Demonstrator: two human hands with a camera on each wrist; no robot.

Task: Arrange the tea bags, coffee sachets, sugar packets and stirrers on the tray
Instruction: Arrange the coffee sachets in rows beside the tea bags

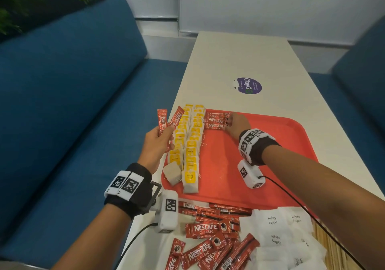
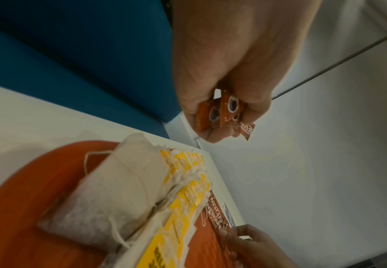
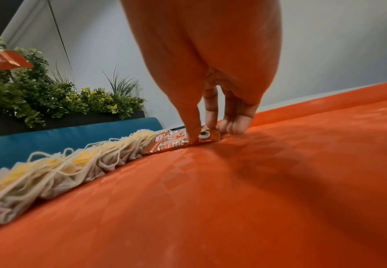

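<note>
A red tray (image 1: 270, 144) lies on the white table. Two rows of yellow-tagged tea bags (image 1: 189, 144) run along its left side. Beside their far end lie several red coffee sachets (image 1: 215, 120), stacked flat. My right hand (image 1: 229, 123) is at their right ends. In the right wrist view its thumb and forefinger (image 3: 211, 116) pinch the top sachet (image 3: 174, 145) against the tray (image 3: 256, 199). My left hand (image 1: 160, 138) hovers over the table's left edge and grips a few coffee sachets (image 1: 166, 121) upright, their ends showing (image 2: 222, 112) in its fist.
Loose coffee sachets (image 1: 208, 232) lie in a heap in front of the tray. White sugar packets (image 1: 277, 228) and wooden stirrers (image 1: 329, 246) sit to their right. A purple sticker (image 1: 249, 85) is on the far tabletop. Blue sofas flank the table.
</note>
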